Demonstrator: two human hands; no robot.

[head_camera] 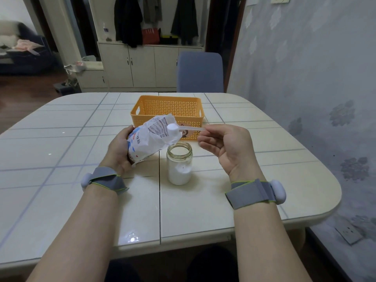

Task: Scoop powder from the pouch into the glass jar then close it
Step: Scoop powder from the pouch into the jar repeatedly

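A white printed pouch point(150, 139) is tilted to the right, its open mouth above the jar. My left hand point(119, 149) grips its lower end. My right hand point(225, 147) pinches the handle of a clear plastic scoop point(173, 128). The scoop's bowl is heaped with white powder and sits at the pouch mouth. The glass jar point(179, 163) stands upright and open on the table between my hands, about half full of white powder. No lid is in view.
An orange perforated basket point(140, 117) stands on the tiled table point(61, 139) just behind the pouch and jar. A blue chair point(200, 72) is at the far edge. A wall runs along the right side.
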